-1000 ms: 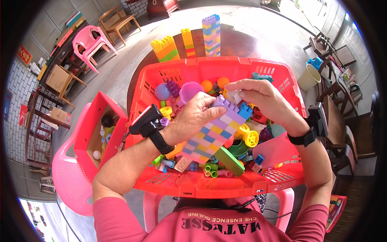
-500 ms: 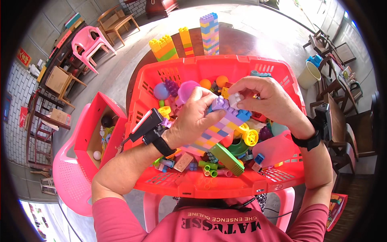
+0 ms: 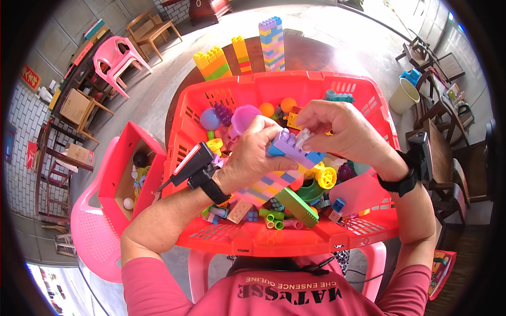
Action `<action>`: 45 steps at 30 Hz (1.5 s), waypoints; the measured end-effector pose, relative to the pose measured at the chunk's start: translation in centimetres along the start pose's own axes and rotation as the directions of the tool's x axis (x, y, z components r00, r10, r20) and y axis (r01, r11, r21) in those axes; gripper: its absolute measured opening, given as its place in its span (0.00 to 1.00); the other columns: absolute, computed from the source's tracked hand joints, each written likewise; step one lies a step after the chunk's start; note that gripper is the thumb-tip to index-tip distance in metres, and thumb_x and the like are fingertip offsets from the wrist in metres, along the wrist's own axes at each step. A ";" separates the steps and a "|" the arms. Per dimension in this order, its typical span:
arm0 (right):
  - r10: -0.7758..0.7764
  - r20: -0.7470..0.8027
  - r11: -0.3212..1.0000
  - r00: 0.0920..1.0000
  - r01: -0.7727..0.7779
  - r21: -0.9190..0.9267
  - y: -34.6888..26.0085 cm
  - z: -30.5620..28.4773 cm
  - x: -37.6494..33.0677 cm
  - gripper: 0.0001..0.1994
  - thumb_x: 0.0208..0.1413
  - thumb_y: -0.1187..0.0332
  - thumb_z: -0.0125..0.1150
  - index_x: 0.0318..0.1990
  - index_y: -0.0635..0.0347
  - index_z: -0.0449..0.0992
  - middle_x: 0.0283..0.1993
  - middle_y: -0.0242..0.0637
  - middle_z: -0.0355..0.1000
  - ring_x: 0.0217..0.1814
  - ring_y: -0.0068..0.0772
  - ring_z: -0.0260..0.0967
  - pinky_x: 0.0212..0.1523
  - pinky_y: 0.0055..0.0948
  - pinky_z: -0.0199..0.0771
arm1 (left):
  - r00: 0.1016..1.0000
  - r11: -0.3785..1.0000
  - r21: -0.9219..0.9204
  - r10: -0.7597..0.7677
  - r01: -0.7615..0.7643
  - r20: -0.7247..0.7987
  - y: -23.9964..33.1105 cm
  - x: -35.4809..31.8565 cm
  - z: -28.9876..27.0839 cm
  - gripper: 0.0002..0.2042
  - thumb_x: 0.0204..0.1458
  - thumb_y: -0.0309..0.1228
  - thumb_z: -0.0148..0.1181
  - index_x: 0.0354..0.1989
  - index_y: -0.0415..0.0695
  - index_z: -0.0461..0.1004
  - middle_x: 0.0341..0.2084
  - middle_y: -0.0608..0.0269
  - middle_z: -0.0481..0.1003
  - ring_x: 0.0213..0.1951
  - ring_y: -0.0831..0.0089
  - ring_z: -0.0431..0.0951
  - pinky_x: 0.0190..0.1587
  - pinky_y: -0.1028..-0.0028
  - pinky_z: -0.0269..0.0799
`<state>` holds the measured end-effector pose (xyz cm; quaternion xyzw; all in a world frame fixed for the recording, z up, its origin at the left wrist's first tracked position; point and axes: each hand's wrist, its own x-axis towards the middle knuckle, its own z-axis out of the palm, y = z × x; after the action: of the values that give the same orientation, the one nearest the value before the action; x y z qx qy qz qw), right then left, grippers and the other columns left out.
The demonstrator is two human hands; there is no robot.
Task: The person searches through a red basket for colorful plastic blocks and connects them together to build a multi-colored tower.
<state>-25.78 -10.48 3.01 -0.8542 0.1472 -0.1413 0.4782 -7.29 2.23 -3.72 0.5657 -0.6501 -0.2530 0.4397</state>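
My left hand (image 3: 253, 158) grips a tall stack of pastel building bricks (image 3: 263, 184), tilted over a red plastic basket (image 3: 274, 239) full of loose toy bricks. At the stack's top sits a purple brick (image 3: 287, 143). My right hand (image 3: 337, 131) pinches a small pale brick (image 3: 302, 138) and presses it against that purple top. Both wrists carry black bands with devices. Below the stack lie a green long brick (image 3: 296, 206), a yellow wheel (image 3: 327, 176) and a pink plate (image 3: 353, 192).
Three finished brick towers (image 3: 271, 45) stand on the dark round table (image 3: 311, 55) beyond the basket. A smaller red box (image 3: 121, 174) rests on a pink chair (image 3: 92, 237) at my left. Another pink chair (image 3: 113, 58), wooden furniture and a pale bucket (image 3: 403, 96) stand around.
The stack has tipped up and moved toward the basket's middle. My right hand has come closer, bringing the small brick down onto the purple top.
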 end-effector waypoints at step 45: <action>0.026 0.153 0.993 0.988 -0.009 -0.115 0.4 0.4 0.0 0.12 0.44 0.71 0.65 0.38 0.65 0.78 0.28 0.42 0.76 0.30 0.32 0.76 0.33 0.29 0.74 | 0.993 0.988 0.140 -0.072 0.058 0.095 1.9 -0.3 -0.2 0.21 0.35 0.41 0.75 0.34 0.41 0.76 0.37 0.54 0.65 0.41 0.59 0.70 0.45 0.64 0.69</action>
<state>-25.66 -10.40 2.48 -0.8870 0.1252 -0.0620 0.4401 -8.09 3.06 -2.09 0.6020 -0.6683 -0.2500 0.3584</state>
